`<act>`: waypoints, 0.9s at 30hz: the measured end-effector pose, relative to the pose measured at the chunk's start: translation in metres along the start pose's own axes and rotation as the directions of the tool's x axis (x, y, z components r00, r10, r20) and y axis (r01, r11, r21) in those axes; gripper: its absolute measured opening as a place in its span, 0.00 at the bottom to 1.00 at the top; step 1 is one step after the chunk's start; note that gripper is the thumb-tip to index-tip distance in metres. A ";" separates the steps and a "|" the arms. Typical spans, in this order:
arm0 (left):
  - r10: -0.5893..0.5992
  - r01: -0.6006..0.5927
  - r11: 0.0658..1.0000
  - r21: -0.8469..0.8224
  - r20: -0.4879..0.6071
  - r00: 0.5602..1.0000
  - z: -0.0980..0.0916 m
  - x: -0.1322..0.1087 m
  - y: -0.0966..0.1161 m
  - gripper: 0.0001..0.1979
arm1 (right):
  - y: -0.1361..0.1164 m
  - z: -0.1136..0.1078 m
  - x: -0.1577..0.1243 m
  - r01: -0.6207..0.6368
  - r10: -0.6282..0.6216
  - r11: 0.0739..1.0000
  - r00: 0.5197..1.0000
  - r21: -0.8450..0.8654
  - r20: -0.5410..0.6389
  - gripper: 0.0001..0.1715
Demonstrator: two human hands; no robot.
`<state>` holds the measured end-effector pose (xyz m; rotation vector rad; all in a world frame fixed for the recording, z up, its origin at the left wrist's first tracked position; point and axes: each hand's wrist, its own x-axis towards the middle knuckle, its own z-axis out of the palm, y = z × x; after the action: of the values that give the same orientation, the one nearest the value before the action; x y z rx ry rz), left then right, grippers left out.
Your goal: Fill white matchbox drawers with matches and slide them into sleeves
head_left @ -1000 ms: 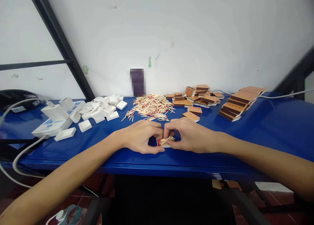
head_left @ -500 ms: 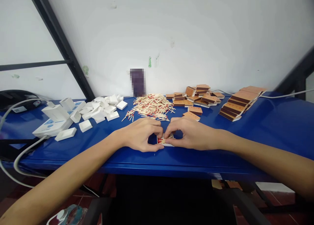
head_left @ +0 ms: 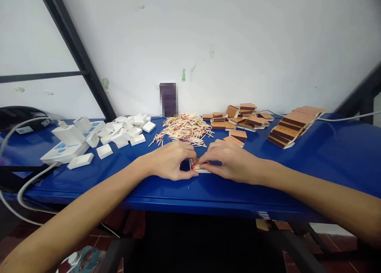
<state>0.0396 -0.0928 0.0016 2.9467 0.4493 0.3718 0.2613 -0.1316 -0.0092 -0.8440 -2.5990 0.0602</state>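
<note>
A small white tray (head_left: 204,171) with red-tipped matches (head_left: 195,167) in it lies on the blue table near its front edge. My left hand (head_left: 174,160) grips the tray's left end between thumb and fingers. My right hand (head_left: 230,160) has thumb and index finger pinched together over the matches inside the tray, partly hiding them. Just behind my hands spreads a large heap of loose matches (head_left: 186,129).
White empty trays (head_left: 122,131) lie in a pile at the left, beside a white power strip (head_left: 64,153) with plugs and cables. Brown matchboxes (head_left: 248,116) are heaped behind my right hand, and a leaning stack of matchboxes (head_left: 293,126) stands farther right on the table (head_left: 166,193).
My right thumb and index finger have closed together over the matches in the tray. The view has shifted slightly.
</note>
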 end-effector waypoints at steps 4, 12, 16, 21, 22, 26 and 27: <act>0.000 0.000 1.000 -0.001 -0.004 1.000 0.000 0.000 -0.001 0.11 | -0.001 -0.003 0.001 0.064 -0.067 0.994 0.997 -0.088 -0.032 0.12; 0.000 0.000 1.000 -0.008 -0.006 1.000 -0.001 -0.001 -0.003 0.13 | 0.001 -0.002 0.002 0.048 -0.048 0.994 0.999 -0.102 -0.003 0.12; 0.005 -0.005 1.000 -0.004 -0.009 1.000 0.000 -0.001 -0.003 0.13 | -0.001 0.000 0.001 0.073 -0.073 0.994 0.997 -0.081 0.001 0.13; 0.005 -0.005 1.000 -0.005 -0.004 1.000 0.000 -0.001 -0.003 0.13 | -0.003 -0.007 0.001 0.067 -0.068 0.995 0.998 -0.075 -0.003 0.13; 0.005 -0.005 1.000 -0.003 -0.006 1.000 0.000 -0.001 -0.003 0.13 | -0.003 -0.008 0.001 0.068 -0.069 0.995 0.998 -0.068 -0.005 0.13; 0.006 -0.006 1.000 0.008 -0.010 1.000 -0.001 -0.001 -0.003 0.12 | 0.000 -0.008 0.001 0.084 -0.082 0.993 0.996 -0.083 0.021 0.14; 0.006 -0.006 1.000 0.013 -0.007 1.000 -0.001 -0.001 -0.003 0.12 | 0.001 -0.007 0.001 0.090 -0.087 0.991 0.996 -0.103 0.026 0.15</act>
<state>0.0376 -0.0906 0.0019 2.9605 0.4450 0.3822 0.2639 -0.1313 -0.0028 -0.7661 -2.6759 -0.0929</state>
